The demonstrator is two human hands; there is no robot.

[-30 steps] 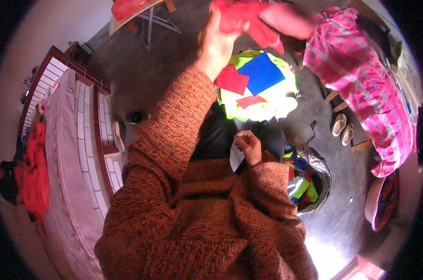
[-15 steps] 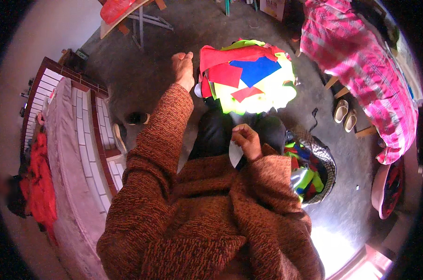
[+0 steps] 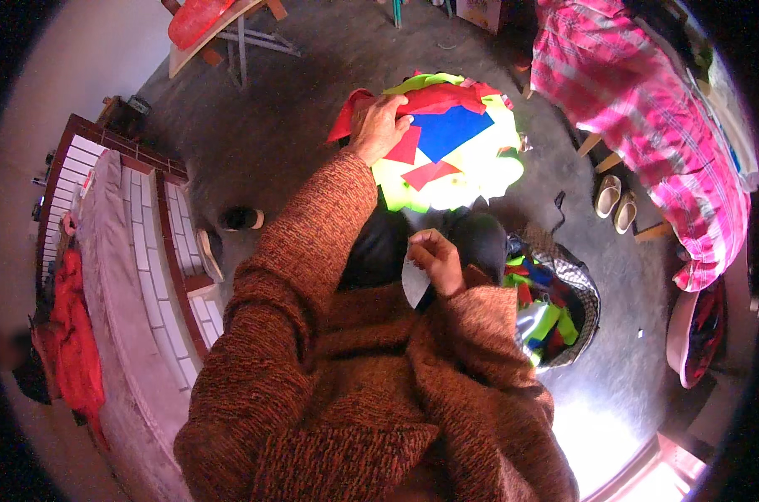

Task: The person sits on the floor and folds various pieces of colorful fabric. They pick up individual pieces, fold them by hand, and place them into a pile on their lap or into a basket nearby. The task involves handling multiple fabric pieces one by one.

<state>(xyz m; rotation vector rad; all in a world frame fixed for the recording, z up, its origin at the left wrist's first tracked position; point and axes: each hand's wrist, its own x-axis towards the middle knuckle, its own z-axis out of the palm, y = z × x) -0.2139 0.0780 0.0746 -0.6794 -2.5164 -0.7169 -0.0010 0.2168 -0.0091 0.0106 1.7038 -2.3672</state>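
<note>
A heap of cut cloth pieces in neon yellow, red and blue lies in front of my knees. My left hand reaches over its left side, thumb and fingers closed on a red cloth piece that juts out past the heap's left edge. Close to the hand, a blue cloth piece lies flat on top, with smaller red scraps beside it. Over my lap my right hand is closed in a pinch. A pale, thin piece hangs from its fingertips, partly hidden by the hand.
On the floor to my right stands a checkered bag holding more coloured scraps. Beyond it are pale shoes, a pink plaid cloth over furniture and a pink basin. A white-tiled ledge runs along the left.
My left hand has moved right from beside the heap onto it and closed on red cloth, which now sticks out farther left. My right hand has shifted slightly, showing more of the pale piece.
</note>
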